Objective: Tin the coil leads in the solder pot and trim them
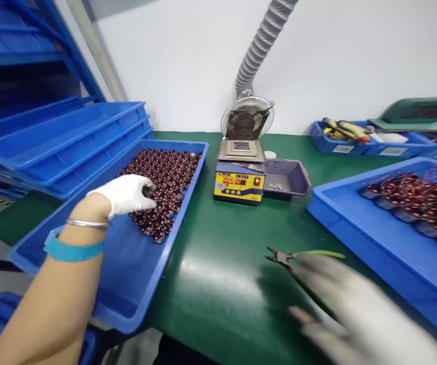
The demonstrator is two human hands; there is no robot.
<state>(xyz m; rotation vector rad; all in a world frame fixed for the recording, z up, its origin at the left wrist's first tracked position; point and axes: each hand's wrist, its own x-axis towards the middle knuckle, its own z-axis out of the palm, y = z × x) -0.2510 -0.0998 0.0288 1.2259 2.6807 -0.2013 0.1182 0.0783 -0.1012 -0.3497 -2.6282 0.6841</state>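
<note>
My left hand [125,194], in a white glove, reaches over the blue tray [119,284] on the left. Its thumb and fingers are curved with a gap between them, near small round dark parts with copper-coloured dots [165,177]; nothing shows held. Blurred by motion, my white-gloved right hand [340,299] is above the green table on the right, thumb apart from the fingers. Under its fingers are diagonal cutters [281,257] with green handles, jaws open, lying on the table; the hand partly covers the handles.
A yellow-fronted heated pot [239,185] with a red display stands at the back, under a grey duct hose [264,40]. Beside it sits a purple bin [290,177]. Another blue tray [340,203] of similar wired parts is at right. Stacked blue trays [100,137] stand at left.
</note>
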